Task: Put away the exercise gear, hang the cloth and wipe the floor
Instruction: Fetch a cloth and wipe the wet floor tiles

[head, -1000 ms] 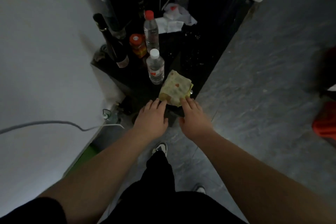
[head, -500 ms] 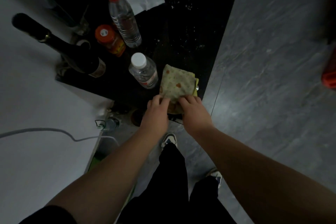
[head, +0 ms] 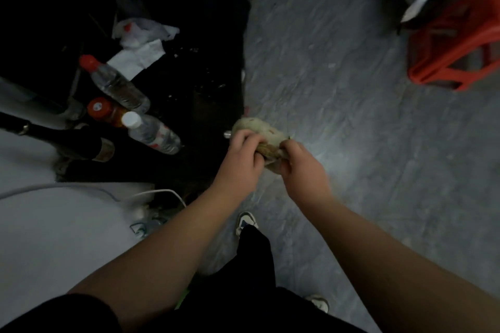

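Both hands, the left hand and right hand, take one soft, bunched, pale patterned cloth in a curled-finger grip above the grey streaked floor. Two clear plastic bottles stand on the glossy black worktop, beside one dark glass bottle.

1. The grey floor ahead and to the right of the hands lies open
2. To the left, a dark surface carries two water bottles, an orange jar, a dark wine bottle and crumpled paper, standing close together
3. A red stool blocks the far right
4. A white cable crosses near the left forearm
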Tool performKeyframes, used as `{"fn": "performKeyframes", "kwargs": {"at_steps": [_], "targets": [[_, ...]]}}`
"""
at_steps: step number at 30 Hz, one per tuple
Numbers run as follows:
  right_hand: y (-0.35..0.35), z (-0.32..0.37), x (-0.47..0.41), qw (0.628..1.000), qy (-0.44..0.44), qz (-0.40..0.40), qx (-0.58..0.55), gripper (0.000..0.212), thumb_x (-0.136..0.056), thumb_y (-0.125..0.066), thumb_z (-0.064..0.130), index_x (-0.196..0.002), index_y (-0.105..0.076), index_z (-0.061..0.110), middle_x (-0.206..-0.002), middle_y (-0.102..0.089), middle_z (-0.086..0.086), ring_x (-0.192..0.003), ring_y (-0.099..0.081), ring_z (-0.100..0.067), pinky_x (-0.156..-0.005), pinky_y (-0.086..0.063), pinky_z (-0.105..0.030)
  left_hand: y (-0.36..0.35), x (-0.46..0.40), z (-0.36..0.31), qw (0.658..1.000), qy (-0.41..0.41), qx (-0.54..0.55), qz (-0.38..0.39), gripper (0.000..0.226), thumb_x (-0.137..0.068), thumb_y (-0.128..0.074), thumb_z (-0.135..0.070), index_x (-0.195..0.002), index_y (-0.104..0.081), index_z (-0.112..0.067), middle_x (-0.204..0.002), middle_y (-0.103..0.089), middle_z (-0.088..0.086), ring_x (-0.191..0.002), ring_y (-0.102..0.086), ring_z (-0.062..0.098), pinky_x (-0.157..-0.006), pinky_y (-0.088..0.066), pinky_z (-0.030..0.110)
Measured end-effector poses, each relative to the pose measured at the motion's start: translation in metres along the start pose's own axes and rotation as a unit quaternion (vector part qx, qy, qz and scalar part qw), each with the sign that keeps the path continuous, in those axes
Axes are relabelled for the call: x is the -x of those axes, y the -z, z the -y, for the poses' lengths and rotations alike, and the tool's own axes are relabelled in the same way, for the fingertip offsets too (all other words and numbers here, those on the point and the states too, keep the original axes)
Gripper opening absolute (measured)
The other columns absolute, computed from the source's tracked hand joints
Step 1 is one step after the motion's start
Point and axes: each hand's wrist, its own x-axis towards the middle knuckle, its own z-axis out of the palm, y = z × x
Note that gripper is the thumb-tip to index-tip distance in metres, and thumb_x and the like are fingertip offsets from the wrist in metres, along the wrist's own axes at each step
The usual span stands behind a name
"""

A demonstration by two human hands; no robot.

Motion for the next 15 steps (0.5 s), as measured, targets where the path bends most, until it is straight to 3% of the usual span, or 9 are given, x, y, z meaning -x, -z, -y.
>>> {"fn": "performKeyframes", "kwargs": {"at_steps": [5,8,11,15], "targets": [[0.096,-0.068,0.098,0.991,-0.078,-0.111,-0.018,0.030,-0.083,-0.053,0.018,-0.112,-0.050,0.026,-0.105,-0.062,-0.003,-0.091,-0.060,-0.027,-0.073,-0.051,-0.043,-0.074,0.023,-0.115,0.992,-0.112,0.029,0.043,0.040,-0.079,-0.057,0.001,-0.115,-0.059,-0.016,-0.122,-0.046,0.002,-0.107,-0.046,0.005,-0.093,-0.027,0.001],[0.154,-0.118,0.187,0.975,-0.129,-0.179,-0.035,0.034,-0.081,-0.053,0.016,-0.113,-0.051,0.027,-0.105,-0.063,-0.001,-0.089,-0.060,-0.024,-0.073,-0.051,-0.040,-0.137,0.065,-0.188,0.981,-0.163,0.051,0.092,0.047,-0.074,-0.059,0.002,-0.118,-0.055,-0.015,-0.120,-0.047,0.002,-0.103,-0.046,0.005,-0.089,-0.030,0.000],[0.205,-0.164,0.295,0.948,-0.191,-0.249,-0.045,0.034,-0.082,-0.055,0.013,-0.113,-0.053,0.027,-0.101,-0.064,0.000,-0.086,-0.060,-0.023,-0.071,-0.049,-0.036,-0.211,0.120,-0.258,0.955,-0.235,0.064,0.167,0.048,-0.073,-0.061,-0.001,-0.117,-0.055,-0.018,-0.116,-0.048,-0.001,-0.103,-0.050,0.010,-0.091,-0.037,0.009],[0.251,-0.220,0.444,0.899,-0.288,-0.329,-0.032,0.037,-0.082,-0.055,0.012,-0.116,-0.053,0.027,-0.105,-0.064,0.001,-0.089,-0.061,-0.023,-0.074,-0.050,-0.037,-0.306,0.206,-0.351,0.901,-0.317,0.081,0.286,0.046,-0.072,-0.057,-0.009,-0.115,-0.059,-0.021,-0.112,-0.053,-0.005,-0.105,-0.055,0.012,-0.093,-0.051,0.037]]}}
